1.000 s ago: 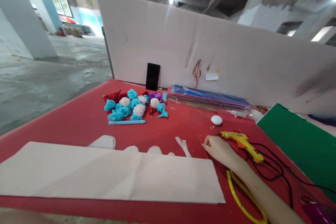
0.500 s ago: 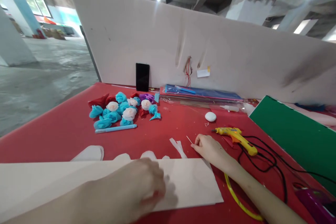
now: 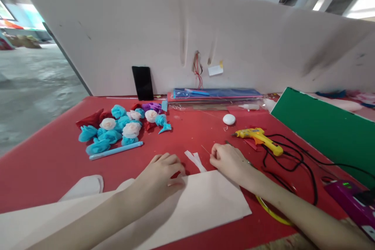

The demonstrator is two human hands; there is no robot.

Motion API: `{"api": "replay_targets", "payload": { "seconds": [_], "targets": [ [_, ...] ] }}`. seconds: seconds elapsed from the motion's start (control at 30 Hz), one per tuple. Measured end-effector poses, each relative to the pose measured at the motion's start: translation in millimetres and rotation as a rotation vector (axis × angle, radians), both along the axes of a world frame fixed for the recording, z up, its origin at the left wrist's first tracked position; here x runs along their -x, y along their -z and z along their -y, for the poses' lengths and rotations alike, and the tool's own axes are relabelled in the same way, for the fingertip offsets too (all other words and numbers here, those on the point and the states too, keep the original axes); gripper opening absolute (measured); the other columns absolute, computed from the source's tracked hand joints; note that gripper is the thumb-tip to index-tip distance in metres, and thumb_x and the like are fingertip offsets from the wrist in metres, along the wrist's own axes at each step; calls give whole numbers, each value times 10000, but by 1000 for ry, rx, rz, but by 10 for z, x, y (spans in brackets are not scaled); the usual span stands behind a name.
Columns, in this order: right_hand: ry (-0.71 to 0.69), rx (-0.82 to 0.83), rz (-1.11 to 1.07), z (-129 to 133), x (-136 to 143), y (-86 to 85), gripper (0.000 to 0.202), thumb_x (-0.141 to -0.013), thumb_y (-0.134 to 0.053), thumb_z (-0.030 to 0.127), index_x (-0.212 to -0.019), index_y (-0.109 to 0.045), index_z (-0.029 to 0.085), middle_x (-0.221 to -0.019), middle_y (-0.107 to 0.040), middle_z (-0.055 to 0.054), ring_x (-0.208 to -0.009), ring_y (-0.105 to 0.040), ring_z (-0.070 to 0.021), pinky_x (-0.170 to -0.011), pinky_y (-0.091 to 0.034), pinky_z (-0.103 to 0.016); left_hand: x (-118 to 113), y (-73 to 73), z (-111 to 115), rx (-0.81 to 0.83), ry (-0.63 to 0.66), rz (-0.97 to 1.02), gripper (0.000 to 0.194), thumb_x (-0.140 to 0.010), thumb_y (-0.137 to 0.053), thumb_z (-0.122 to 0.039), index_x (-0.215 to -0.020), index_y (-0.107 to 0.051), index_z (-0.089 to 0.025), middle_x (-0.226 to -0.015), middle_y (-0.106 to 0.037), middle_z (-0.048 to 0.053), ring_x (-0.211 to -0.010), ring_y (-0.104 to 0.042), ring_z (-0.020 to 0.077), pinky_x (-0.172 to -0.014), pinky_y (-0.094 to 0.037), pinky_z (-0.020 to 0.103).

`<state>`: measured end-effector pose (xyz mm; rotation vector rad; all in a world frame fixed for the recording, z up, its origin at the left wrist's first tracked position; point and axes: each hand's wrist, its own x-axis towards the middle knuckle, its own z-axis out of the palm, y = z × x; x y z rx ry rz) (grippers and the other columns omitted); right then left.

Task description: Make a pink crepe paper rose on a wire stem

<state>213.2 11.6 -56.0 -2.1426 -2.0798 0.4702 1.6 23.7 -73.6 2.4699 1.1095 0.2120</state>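
Observation:
My right hand (image 3: 227, 160) is closed in a pinch on a thin, pale stick (image 3: 205, 149) that juts out to the left. Its forearm crosses above a yellow tube (image 3: 274, 213). Over the far edge of a large white sheet (image 3: 202, 207) is my left hand (image 3: 164, 170), palm down, fingers bent and the thumb apart from them. What lies beneath its fingertips is hidden. Between the hands lies a forked white strip (image 3: 195, 160). White rounded cut-outs (image 3: 84, 187) stick out from behind the sheet on the left.
Blue, white, red and purple paper flowers (image 3: 123, 125) lie at left beside a blue pen (image 3: 115, 150). A black phone (image 3: 143, 83) leans on the white partition (image 3: 131, 27). At right are a yellow glue gun (image 3: 260, 138), its black cable, a green board (image 3: 322, 136) and a purple power strip (image 3: 348, 203).
My left hand has moved away from me, from above the white sheet to its far edge. The sheet has tilted slightly. My right hand still pinches the stick; the camera view has shifted.

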Motion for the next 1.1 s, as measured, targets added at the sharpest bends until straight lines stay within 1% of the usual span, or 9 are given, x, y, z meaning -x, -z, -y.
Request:
{"api": "replay_targets", "payload": {
  "seconds": [0.1,0.2,0.3,0.4,0.53,0.7,0.8,0.93,1.1],
  "targets": [
    [-52,-116,-159,72,21,-69,44,-780,-521,143,-755,-542,172,-621,-553,31,-619,-531,-119,-579,-378,-239,-4,26,-15,38,-8,19,110,-728,-549,-128,-758,-609,-216,-868,-633,5,-848,-550,200,-808,-378,346],
    [-115,-156,-351,148,51,-77,73,-787,-463,164,-720,-471,192,-599,-525,50,-544,-493,-86,-506,-342,-191,-2,32,-15,87,-43,38,100,-703,-564,-126,-762,-585,-203,-779,-623,4,-815,-545,204,-756,-401,328],
    [-151,-178,-499,212,103,-18,112,-831,-389,212,-721,-407,204,-591,-513,47,-527,-495,-85,-497,-373,-176,0,29,-10,147,-74,64,166,-702,-534,-123,-842,-573,-205,-796,-625,5,-822,-547,201,-687,-421,291],
    [-179,-201,-576,266,163,56,99,-835,-375,217,-745,-413,201,-680,-570,7,-624,-554,-108,-562,-425,-192,-13,7,-21,212,-78,92,285,-684,-527,-126,-953,-559,-214,-790,-626,-13,-765,-560,174,-645,-430,261],
    [-208,-215,-589,325,212,130,50,-789,-422,188,-747,-450,197,-766,-592,-27,-701,-568,-138,-581,-435,-213,-41,-36,-45,272,-66,130,324,-636,-535,-119,-945,-571,-212,-743,-622,-28,-670,-554,139,-604,-430,231],
    [-211,-259,-564,368,225,216,62,-766,-430,168,-720,-414,208,-689,-573,-3,-622,-555,-133,-540,-415,-209,-37,-45,-49,298,-45,150,322,-626,-544,-129,-925,-621,-220,-715,-621,-28,-629,-550,126,-584,-436,220],
    [-229,-333,-541,372,231,294,72,-763,-421,155,-717,-406,209,-649,-553,8,-581,-537,-125,-526,-397,-208,-34,-32,-61,315,-43,159,245,-679,-548,-183,-903,-641,-218,-760,-659,-13,-678,-591,135,-618,-457,224],
    [-299,-461,-499,377,247,388,77,-742,-425,137,-709,-418,207,-621,-526,15,-558,-510,-118,-530,-382,-214,-38,-4,-87,313,-53,174,192,-746,-529,-222,-889,-657,-224,-807,-693,-8,-725,-618,138,-660,-468,227],
    [-337,-554,-443,386,255,406,98,-750,-426,116,-714,-439,206,-616,-529,15,-553,-508,-114,-523,-375,-212,-20,-15,-87,265,-77,167,178,-750,-541,-226,-870,-672,-234,-821,-710,-10,-784,-613,161,-723,-455,257]
  ]
}}
